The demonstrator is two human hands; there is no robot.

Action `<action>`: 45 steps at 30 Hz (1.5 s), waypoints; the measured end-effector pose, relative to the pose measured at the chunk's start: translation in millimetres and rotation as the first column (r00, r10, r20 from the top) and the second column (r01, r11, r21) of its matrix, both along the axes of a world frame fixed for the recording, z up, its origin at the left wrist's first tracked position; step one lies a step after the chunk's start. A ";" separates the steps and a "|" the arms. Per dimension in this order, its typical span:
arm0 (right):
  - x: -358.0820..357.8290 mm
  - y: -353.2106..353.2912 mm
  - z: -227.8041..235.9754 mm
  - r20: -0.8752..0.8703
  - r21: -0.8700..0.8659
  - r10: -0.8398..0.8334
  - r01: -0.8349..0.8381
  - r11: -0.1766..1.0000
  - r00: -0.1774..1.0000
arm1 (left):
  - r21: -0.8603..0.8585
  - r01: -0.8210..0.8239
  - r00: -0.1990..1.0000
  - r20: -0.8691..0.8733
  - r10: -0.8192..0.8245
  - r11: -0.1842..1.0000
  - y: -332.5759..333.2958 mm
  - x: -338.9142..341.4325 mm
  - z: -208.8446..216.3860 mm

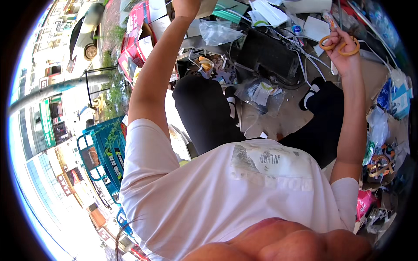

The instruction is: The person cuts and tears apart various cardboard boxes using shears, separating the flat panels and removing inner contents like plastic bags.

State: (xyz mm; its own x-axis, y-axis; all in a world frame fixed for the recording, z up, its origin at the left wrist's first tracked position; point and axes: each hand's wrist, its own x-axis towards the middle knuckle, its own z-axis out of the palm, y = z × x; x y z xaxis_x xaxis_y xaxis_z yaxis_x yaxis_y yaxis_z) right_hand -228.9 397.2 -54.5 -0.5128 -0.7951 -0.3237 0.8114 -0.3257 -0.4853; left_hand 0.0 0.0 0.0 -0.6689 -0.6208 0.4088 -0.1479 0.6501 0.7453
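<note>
Scissors (348, 54) with orange finger loops: grasped in the right hand (341, 58), above the floor (283, 109), near white cables (301, 64). Left hand (187, 7): partly out of view at the top; its grip cannot be determined.

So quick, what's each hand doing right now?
Left hand: can't tell, cut off by the picture's upper edge.
Right hand: holding scissors with orange loop handles.

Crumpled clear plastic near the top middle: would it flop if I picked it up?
The clear plastic would probably flop, since it looks like thin, creased film. It seems light for its size, being see-through with no bulky contents visible. Its shine suggests it may be slippery.
</note>
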 end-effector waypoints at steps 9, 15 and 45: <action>24.4 -29.5 -1.7 -0.051 0.115 0.067 -0.060 0.992 0.996 | -0.708 -0.273 0.950 -0.091 0.299 0.651 7.3 195.2 86.3; 34.4 -39.4 -7.0 -0.042 0.203 0.049 -0.040 0.978 0.998 | -0.747 -0.589 0.448 0.014 0.894 0.307 -83.9 283.6 98.0; 21.8 -40.1 -5.4 -0.123 0.270 0.043 -0.009 0.963 0.991 | -0.504 -0.210 0.723 0.496 0.480 0.838 -17.2 144.6 -146.6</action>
State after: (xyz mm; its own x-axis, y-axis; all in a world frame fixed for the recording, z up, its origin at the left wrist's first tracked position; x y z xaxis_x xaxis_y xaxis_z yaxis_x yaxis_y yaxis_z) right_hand -207.2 357.0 -59.9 -0.5436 -0.7016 -0.4607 0.7443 -0.1492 -0.6510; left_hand 144.6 -17.2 -146.6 -0.6222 -0.7348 0.2702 -0.7338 0.6676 0.1257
